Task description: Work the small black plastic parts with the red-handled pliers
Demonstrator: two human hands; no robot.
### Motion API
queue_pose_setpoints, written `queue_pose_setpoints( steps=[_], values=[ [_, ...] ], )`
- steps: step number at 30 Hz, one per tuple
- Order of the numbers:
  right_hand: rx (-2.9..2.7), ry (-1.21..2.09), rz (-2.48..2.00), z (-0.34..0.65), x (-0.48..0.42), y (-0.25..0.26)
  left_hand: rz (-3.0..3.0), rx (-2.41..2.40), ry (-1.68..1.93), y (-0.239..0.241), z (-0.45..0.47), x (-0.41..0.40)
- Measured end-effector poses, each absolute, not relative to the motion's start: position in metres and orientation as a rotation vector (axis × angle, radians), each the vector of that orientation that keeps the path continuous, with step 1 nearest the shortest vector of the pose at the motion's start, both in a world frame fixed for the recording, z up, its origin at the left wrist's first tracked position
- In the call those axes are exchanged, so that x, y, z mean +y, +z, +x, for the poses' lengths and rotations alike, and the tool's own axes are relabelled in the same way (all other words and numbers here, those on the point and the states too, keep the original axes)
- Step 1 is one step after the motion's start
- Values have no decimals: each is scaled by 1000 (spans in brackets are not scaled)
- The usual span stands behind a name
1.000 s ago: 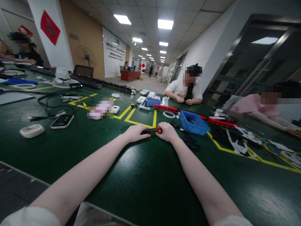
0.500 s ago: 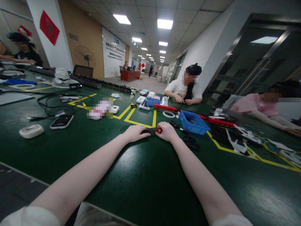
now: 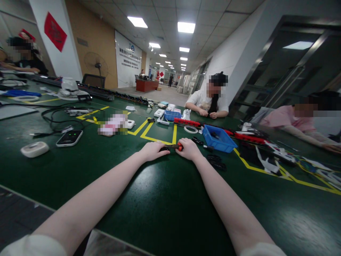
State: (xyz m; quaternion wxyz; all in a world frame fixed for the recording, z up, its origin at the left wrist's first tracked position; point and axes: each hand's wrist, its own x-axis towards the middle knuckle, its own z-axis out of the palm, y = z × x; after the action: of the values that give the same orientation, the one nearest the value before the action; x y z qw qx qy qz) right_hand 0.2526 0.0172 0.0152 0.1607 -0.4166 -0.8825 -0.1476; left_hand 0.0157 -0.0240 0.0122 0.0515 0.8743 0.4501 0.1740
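Tool (image 3: 176, 146), orange-gripped and probably pliers, was between the two hands. Right hand (image 3: 188, 148) was curled round the orange end. Left hand (image 3: 154, 150) pinched a black piece (image 3: 164, 148) at the tool's dark end; whether it was separate from the tool, could not tell. Judged: good work here called for a firm left pinch, fingertips clear of any bite, and a slow, even squeeze from the right. Whether the wrists rested on the table (image 3: 162, 202) was unclear; propping them would have helped steadiness. Black bundles (image 3: 216, 162) and blue bin (image 3: 226, 146) sat near the right wrist, best not knocked.
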Motion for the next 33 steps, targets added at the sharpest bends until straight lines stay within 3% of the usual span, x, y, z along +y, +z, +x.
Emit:
queue_pose_setpoints(
  steps=[33],
  values=[
    [-2512, -400, -1240, 253, 16, 15, 2646, 1352, 542, 10, 15, -22]
  ],
)
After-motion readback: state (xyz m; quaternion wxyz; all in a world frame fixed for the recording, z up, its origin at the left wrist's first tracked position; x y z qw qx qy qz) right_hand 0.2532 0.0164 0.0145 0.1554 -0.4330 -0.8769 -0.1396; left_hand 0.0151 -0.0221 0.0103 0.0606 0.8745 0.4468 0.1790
